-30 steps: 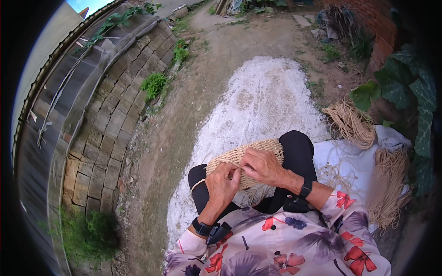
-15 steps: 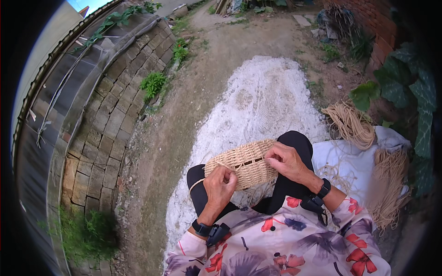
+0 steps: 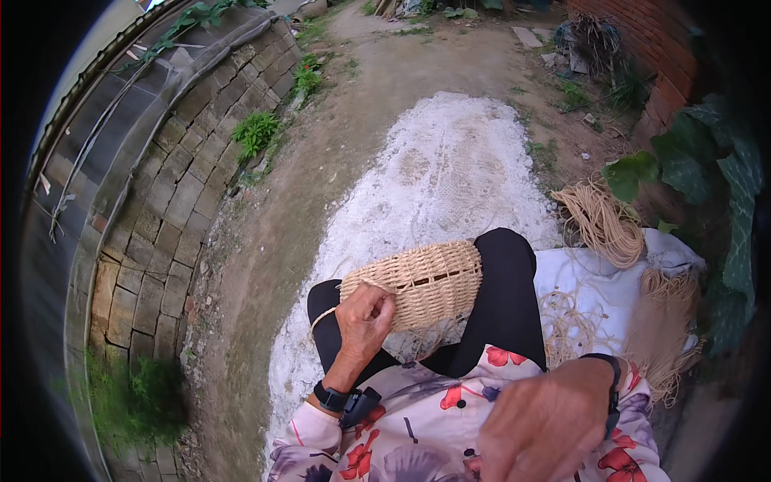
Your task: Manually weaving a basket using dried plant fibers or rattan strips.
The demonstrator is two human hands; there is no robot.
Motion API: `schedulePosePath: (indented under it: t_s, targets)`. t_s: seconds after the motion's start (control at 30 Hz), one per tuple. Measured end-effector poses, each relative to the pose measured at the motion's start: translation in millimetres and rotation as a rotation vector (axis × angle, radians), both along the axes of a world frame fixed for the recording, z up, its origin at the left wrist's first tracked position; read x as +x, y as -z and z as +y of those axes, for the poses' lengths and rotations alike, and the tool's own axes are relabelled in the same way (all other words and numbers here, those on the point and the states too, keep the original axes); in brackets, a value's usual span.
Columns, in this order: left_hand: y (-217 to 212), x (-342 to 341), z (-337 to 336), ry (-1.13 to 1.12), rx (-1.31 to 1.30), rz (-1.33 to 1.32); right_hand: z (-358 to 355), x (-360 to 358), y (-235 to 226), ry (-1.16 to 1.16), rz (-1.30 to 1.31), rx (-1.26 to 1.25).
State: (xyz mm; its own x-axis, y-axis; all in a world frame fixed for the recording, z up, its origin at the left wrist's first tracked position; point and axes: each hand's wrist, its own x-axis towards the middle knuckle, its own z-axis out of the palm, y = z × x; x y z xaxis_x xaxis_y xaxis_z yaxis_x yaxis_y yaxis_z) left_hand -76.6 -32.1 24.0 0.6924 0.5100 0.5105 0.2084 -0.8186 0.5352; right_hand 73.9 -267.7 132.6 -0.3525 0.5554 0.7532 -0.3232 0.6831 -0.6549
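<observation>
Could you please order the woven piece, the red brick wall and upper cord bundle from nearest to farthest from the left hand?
1. Woven piece: at the left hand.
2. Upper cord bundle: right side.
3. Red brick wall: far upper right.

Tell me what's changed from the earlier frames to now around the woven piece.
The right hand has left the woven piece and swung back and to the right, in front of the floral shirt; it is blurred, so whether it holds a strand is unclear. The dark slit, covered at first, now shows. The left hand stays curled at the piece's left part, which stays across the lap.
</observation>
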Motion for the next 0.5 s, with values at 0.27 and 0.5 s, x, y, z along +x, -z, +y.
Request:
schedulePosePath:
  t_s: [0.27, 0.5]
  targets:
    - [11, -4, 4, 0.021, 0.051, -0.056, 131, 17, 118, 1.071, -0.469, -0.256]
    - [-13, -1, -7, 0.029, 0.087, -0.007, 131, 14, 118, 1.082, -0.559, -0.196]
